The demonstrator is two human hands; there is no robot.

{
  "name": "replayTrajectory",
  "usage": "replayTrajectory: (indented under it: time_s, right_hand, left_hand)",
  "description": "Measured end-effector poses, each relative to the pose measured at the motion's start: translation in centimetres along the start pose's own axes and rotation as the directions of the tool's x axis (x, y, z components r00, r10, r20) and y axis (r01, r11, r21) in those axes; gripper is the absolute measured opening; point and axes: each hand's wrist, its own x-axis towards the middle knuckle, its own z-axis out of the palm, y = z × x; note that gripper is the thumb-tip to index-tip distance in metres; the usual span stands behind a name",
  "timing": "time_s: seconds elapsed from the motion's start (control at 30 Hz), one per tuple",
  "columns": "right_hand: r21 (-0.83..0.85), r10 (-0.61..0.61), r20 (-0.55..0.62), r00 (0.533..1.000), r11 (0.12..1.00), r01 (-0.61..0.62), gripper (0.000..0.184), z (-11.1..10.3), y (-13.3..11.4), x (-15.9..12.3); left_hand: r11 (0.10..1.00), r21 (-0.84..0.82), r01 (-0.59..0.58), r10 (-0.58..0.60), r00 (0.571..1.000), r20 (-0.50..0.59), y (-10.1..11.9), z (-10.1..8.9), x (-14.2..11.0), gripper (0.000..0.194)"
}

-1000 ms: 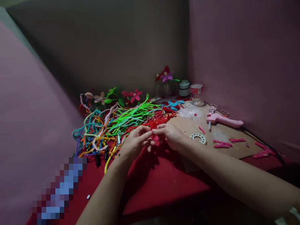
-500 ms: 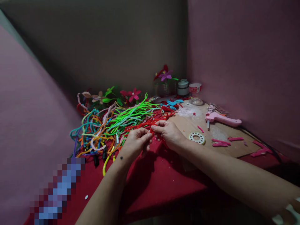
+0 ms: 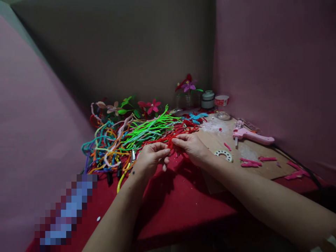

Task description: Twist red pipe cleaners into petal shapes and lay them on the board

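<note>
Working on, head view: a small fuzzy red chenille-stem piece (image 3: 170,142), held up between both sets of fingertips, over the front edge of the heap. Its exact shape is too small and too covered by fingers to make out.

Left hand (image 3: 152,155): thumb and forefinger pinched together at the red piece's left side, other fingers curled loosely underneath.

Right hand (image 3: 193,148): thumb and forefinger pinching the same piece from the other side, remaining fingers tucked in behind. Can't tell how hard either one is squeezing.

Step in hand: looks like fine shaping by fingertip, maybe a bend or twist. That's my read, since the fingers hide the detail.

What the next move calls for: I'd say one pinch keeping the piece steady while the other makes small adjustments. Fuzzy wire like that probably kinks easily, so go light.

Stem heap: bright green fuzzy stems (image 3: 147,128) lie beyond the left hand, with loose red fuzzy stems (image 3: 183,130) just behind the fingertips.

Board side: a pale pink glue gun (image 3: 253,135) lies on the flat brown cardboard sheet (image 3: 275,170), with short hot-pink fuzzy strips (image 3: 250,163) nearby. A pale ring with round holes (image 3: 226,155) sits just beside the right forearm.

Underneath: deep red cloth (image 3: 189,217).
</note>
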Motion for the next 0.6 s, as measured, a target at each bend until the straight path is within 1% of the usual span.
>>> replayTrajectory:
  time_s: [0.07,0.17,0.23,0.27,0.33,0.4,0.47,0.53,0.6]
  right_hand:
    - [-0.116,0.046,0.045,0.998,0.992,-0.040,0.024,-0.14,-0.18,-0.09]
    - [-0.294,0.182,0.100,0.978,0.945,-0.146,0.026,-0.33,-0.42,-0.25]
    - [-0.307,0.261,0.136,0.956,0.928,-0.210,0.027,-0.38,-0.45,-0.30]
    - [-0.268,0.282,0.159,0.946,0.935,-0.234,0.026,-0.38,-0.44,-0.30]
    - [-0.115,0.267,0.174,0.948,0.962,-0.249,0.023,-0.34,-0.37,-0.22]
    - [0.080,0.199,0.129,0.971,0.974,-0.210,0.023,-0.26,-0.30,-0.08]
    - [0.244,0.121,0.044,0.992,0.961,-0.128,0.027,-0.15,-0.19,0.08]
    - [0.327,0.072,-0.015,0.997,0.943,-0.063,0.031,-0.06,0.02,0.19]
    - [0.337,0.037,-0.049,0.998,0.941,-0.018,0.031,0.01,0.33,0.24]
  left_hand:
    - [0.998,0.052,-0.031,0.035,0.997,-0.067,0.09,0.03,0.04,0.016]
    - [0.990,0.113,-0.086,0.103,0.983,-0.155,0.28,0.08,0.06,0.018]
    - [0.985,0.140,-0.104,0.129,0.975,-0.182,0.38,0.09,0.07,0.019]
    - [0.983,0.152,-0.106,0.134,0.973,-0.190,0.41,0.08,0.08,0.019]
    - [0.980,0.170,-0.105,0.139,0.969,-0.203,0.46,0.07,0.09,0.019]
    - [0.979,0.171,-0.107,0.143,0.966,-0.213,0.49,0.12,0.08,0.019]
    - [0.980,0.174,-0.101,0.139,0.965,-0.220,0.47,0.26,0.05,0.018]
    - [0.979,0.182,-0.089,0.130,0.965,-0.226,0.42,0.45,-0.01,0.016]
    - [0.979,0.190,-0.078,0.120,0.968,-0.223,0.39,0.64,-0.07,0.016]
